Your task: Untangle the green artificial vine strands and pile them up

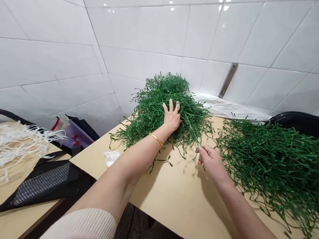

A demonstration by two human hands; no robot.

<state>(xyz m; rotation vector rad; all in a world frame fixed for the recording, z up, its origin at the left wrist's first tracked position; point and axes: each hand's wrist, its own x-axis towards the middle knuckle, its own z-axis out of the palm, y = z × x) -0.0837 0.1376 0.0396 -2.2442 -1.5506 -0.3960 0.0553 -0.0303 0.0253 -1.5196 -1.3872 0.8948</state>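
Observation:
A tall heap of thin green artificial stems (154, 108) with small knobbed tips stands on the tan table (168, 193) against the wall. My left hand (172, 117), wearing a ring, lies with fingers spread on the front of this heap. At the heap's lower right edge, my right hand (208, 157) pinches thin green stems between thumb and fingers. How many it grips cannot be made out. A few loose stems (160, 160) lie on the table below my left wrist.
Another wide pile of green stems (276, 164) covers the table's right side, with a black rounded object (301, 124) behind it. White strands (15, 149) and a black bag (45, 184) lie on the left-hand table. Crumpled white tissue (111, 158) sits near the left edge.

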